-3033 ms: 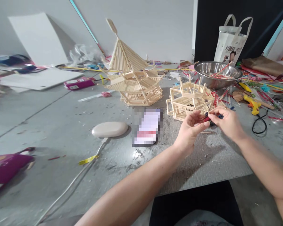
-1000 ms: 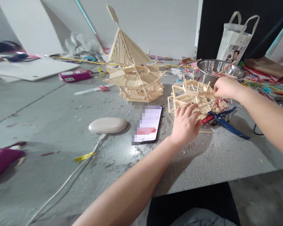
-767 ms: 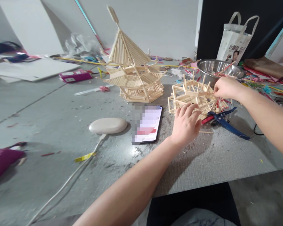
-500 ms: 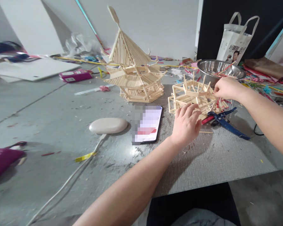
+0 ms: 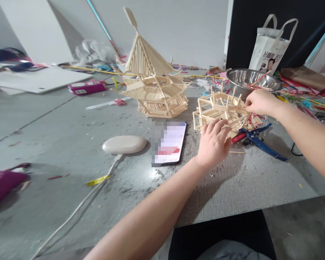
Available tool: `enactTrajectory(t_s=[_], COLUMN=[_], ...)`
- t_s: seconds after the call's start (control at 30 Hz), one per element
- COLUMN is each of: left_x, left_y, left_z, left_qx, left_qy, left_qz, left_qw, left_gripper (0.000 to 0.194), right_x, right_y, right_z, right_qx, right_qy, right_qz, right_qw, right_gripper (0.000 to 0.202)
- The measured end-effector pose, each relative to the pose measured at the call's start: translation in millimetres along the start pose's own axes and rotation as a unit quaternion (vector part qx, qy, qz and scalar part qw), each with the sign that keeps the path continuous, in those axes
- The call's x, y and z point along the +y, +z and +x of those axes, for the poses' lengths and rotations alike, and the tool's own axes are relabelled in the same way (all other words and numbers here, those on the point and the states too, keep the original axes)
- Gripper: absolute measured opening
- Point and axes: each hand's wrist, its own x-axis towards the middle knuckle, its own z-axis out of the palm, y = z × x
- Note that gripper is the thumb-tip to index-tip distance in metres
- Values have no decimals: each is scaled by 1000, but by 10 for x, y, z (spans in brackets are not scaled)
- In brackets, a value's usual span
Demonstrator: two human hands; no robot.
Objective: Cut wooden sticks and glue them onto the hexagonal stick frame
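An unfinished-looking wooden stick model [image 5: 219, 106], a many-sided open frame with several upright sticks, stands on the grey table. My left hand [image 5: 214, 142] is at its front edge, fingers bent over the lower frame and thumb to the right. At the model's right side, my right hand [image 5: 261, 103] is closed in a pinch against the frame. Whatever sits between those fingertips is hidden. Blue-handled cutters [image 5: 264, 142] lie just right of my left hand. Behind them is a pile of red-tipped sticks [image 5: 254, 122], and one loose stick [image 5: 236, 152] lies in front.
A tall pagoda of sticks [image 5: 154, 86] stands to the left. In front of it lie a phone [image 5: 172, 142] and a white oval device [image 5: 124, 144] with a cable. Behind my right hand are a steel bowl [image 5: 234, 77] and a white bag [image 5: 268, 50].
Almost nothing differs. My right hand has shifted very slightly at the model's right side; my left hand keeps its place.
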Motion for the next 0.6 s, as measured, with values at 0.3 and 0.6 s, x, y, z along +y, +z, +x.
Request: enactTrajectory(t_s=[0.3,0.6], left_x=[-24,-14], left_y=[11,2], left_z=[48,37], left_qx=[-31,-44], left_qy=[-9,-17], left_qz=[-5,5], left_qw=[999,999], left_gripper=[42,45], right_x=[64,78], right_y=[23,19], right_z=[34,58], right_qx=[-2,-16], right_qy=[-23,-28], right_qz=[15,41], right_qw=[1000,999], right_gripper=[21,19])
